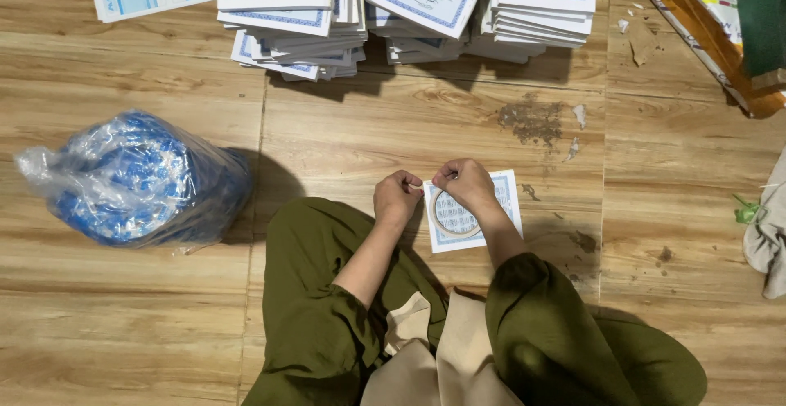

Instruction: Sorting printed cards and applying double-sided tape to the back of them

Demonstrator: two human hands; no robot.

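Both hands are at the tape roll [455,214], which lies flat on a booklet [506,201] on the floor, hole facing up, so no real long axis. Right hand [467,182] pinches at its far rim; left hand [397,198] is curled shut just beside it, apparently pinching the tape end. Looks light, stiff, sticky: hold by the rim.

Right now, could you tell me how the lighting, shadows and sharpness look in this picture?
Head view: even, soft light, sharp throughout; the plastic bag shows mild glare and casts a shadow rightward; the booklet stacks shadow the wooden floor below them; both hands are unblurred.
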